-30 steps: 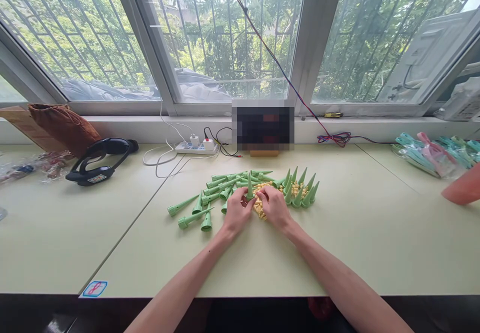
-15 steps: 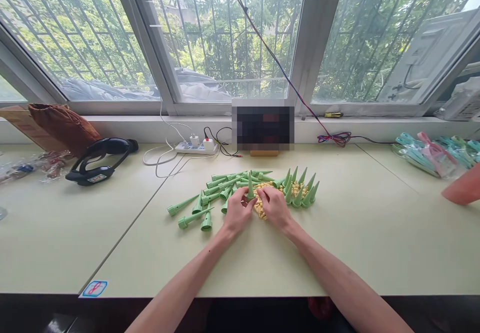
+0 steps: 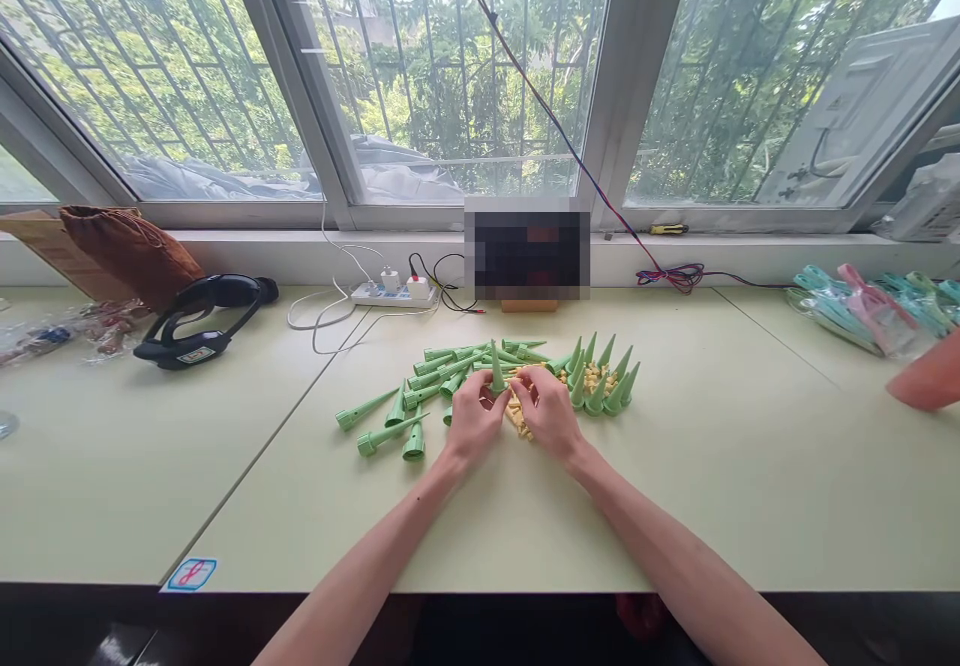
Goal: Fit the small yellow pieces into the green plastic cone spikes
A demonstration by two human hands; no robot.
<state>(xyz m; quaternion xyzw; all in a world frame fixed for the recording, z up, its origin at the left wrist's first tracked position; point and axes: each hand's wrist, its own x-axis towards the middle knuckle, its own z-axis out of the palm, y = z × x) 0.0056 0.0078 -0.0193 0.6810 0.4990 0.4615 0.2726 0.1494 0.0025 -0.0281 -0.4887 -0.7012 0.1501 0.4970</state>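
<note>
Point up, a green plastic watering spike (image 3: 496, 370) stands in my left hand (image 3: 475, 418), whose fingers are closed around its wide collar. Close against the spike's right side, my right hand (image 3: 548, 408) has thumb and finger pinched together. What appears to be a small yellow piece is at those fingertips, though they largely hide it. Beneath and between the hands lies a pile of small yellow pieces (image 3: 519, 420). More green spikes (image 3: 388, 435) lie loosely to the left and behind. Several others (image 3: 615, 396) stand upright in a group on the right, with yellow pieces among them.
A power strip (image 3: 394, 293) with white cables sits at the back of the table (image 3: 300, 506). Black headgear (image 3: 196, 321) and a brown pouch (image 3: 131, 251) are at left. Packaged pink and teal items (image 3: 874, 306) lie at right. A blurred dark screen (image 3: 531, 256) stands behind the spikes.
The held spike has shifted slightly left and tilted a little in my left hand. My right fingertips have come in closer to its side.
</note>
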